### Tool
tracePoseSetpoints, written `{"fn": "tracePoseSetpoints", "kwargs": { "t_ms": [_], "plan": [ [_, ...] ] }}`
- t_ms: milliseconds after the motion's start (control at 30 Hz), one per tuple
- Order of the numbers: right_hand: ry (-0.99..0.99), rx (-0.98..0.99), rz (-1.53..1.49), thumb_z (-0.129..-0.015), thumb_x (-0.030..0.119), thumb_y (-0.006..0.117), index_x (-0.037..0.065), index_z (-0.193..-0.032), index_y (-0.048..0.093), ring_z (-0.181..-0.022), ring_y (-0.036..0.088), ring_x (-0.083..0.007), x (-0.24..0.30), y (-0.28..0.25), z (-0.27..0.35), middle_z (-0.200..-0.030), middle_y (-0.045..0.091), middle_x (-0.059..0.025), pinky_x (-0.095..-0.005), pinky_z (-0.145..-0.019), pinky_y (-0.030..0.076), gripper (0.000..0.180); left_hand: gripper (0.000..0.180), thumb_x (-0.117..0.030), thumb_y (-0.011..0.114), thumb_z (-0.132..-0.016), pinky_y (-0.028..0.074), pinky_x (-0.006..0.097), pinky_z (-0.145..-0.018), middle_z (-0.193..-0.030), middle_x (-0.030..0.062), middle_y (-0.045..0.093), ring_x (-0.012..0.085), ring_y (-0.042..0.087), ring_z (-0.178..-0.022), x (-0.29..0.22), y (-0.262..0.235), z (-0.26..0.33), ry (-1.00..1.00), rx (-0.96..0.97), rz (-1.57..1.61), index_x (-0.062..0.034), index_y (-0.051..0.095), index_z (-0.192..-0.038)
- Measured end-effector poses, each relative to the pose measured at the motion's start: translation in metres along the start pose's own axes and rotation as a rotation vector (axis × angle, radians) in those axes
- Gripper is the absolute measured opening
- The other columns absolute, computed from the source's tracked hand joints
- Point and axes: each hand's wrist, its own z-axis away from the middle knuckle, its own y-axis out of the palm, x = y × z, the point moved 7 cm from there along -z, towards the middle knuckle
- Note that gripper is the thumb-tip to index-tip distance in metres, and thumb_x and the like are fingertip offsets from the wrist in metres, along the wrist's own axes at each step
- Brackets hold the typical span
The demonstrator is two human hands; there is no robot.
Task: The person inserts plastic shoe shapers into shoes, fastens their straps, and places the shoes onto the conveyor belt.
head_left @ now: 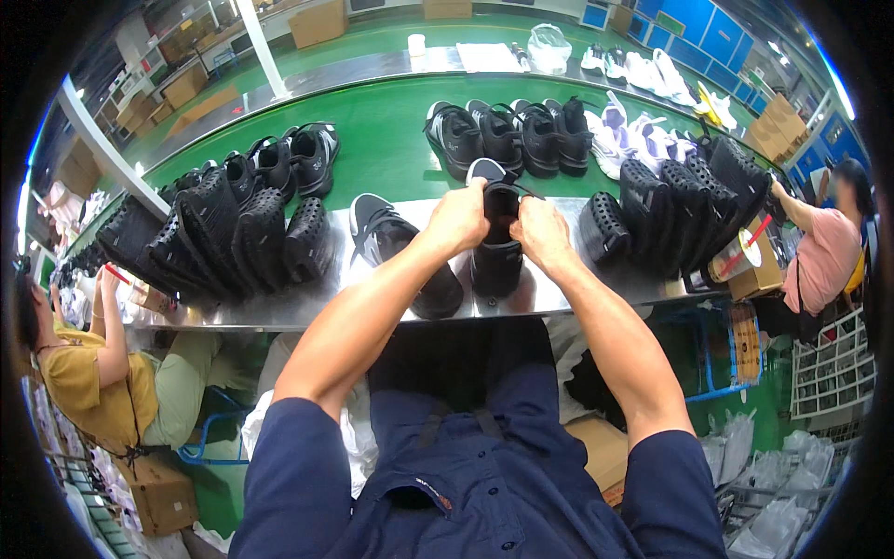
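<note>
A black sneaker (497,270) with a pale toe stands on the metal ledge in front of me, its toe pointing away and its opening facing up. My left hand (461,220) is closed on the left side of its upper. On the other side, my right hand (543,233) grips the collar, its fingertips partly hidden at the opening. A dark lace or loop sticks up beside the right fingers. Just left of this shoe lies another black sneaker (400,244) with a grey-white toe, untouched.
Stacked black shoes (261,238) line the ledge at left, others (666,205) at right. Several black sneakers (535,135) and white ones (638,135) sit on the green belt (382,140). People work on both sides: a yellow shirt (84,373) left, a pink shirt (824,256) right.
</note>
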Motion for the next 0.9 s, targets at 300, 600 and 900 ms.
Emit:
{"fn": "tracePoseSetpoints", "kwargs": {
  "t_ms": [300, 600, 900],
  "plan": [
    [-0.164, 0.013, 0.021, -0.081, 0.022, 0.073, -0.001, -0.104, 0.065, -0.088, 0.068, -0.0451, 0.02, 0.002, -0.011, -0.095, 0.069, -0.0267, -0.0519, -0.078, 0.055, 0.033, 0.081, -0.055, 0.065, -0.09, 0.047, 0.043, -0.104, -0.126, 0.0303, 0.062, 0.0394, 0.062, -0.119, 0.068, -0.052, 0.128, -0.353, -0.11, 0.079, 0.0019, 0.045, -0.144],
    [-0.008, 0.337, -0.129, -0.088, 0.044, 0.072, -0.01, -0.102, 0.067, -0.063, 0.066, -0.0188, -0.01, -0.047, 0.007, -0.072, 0.068, -0.0157, -0.0335, -0.058, 0.051, 0.056, 0.037, -0.023, 0.071, -0.089, 0.055, 0.038, -0.085, -0.111, 0.0206, 0.069, 0.0306, 0.069, -0.096, 0.049, -0.095, 0.089, 0.068, -0.329, 0.218, -0.0015, 0.065, -0.119],
    [-0.029, 0.267, -0.658, -0.097, 0.01, 0.062, -0.005, -0.109, 0.063, -0.065, 0.065, -0.0096, 0.028, -0.125, 0.067, -0.081, 0.07, -0.0077, -0.0195, -0.056, 0.048, 0.02, 0.048, -0.036, 0.073, -0.088, 0.049, 0.045, -0.096, -0.12, 0.0217, 0.064, 0.0388, 0.062, -0.11, 0.216, -0.35, 0.223, -0.436, -1.044, -0.852, 0.0004, 0.067, -0.12]
  ]
}}
